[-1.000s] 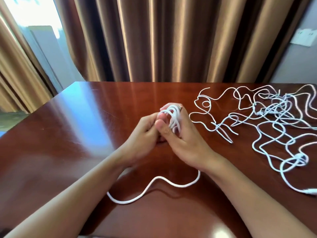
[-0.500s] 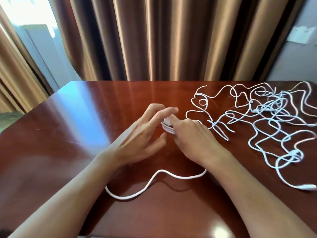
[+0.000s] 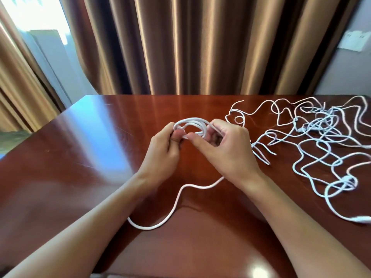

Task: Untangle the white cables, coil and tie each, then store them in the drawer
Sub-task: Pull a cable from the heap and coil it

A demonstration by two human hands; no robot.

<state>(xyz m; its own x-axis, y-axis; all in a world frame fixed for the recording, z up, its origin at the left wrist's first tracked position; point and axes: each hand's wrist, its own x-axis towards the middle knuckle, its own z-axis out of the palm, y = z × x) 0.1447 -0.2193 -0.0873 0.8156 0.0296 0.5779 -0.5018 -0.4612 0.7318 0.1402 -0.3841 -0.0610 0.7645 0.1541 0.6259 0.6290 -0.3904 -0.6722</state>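
Note:
A small coil of white cable (image 3: 191, 123) arches between my two hands above the middle of the table. My left hand (image 3: 163, 149) pinches its left end with thumb and fingers. My right hand (image 3: 226, 149) grips its right end, thumb stretched under the loops. A loose tail of the same cable (image 3: 176, 199) runs from under my right hand down across the table toward me. A tangle of white cables (image 3: 325, 135) lies spread over the right part of the table, apart from my hands.
The glossy red-brown wooden table (image 3: 90, 157) ends in an edge close to me. Brown curtains (image 3: 190, 47) hang behind it, with a window at the left. A white wall plate (image 3: 354, 42) is at the upper right. No drawer shows.
My left hand, open over the table half a second ago, has closed on the coil. Both hands lifted the coil off the table and spread its loops into an arch.

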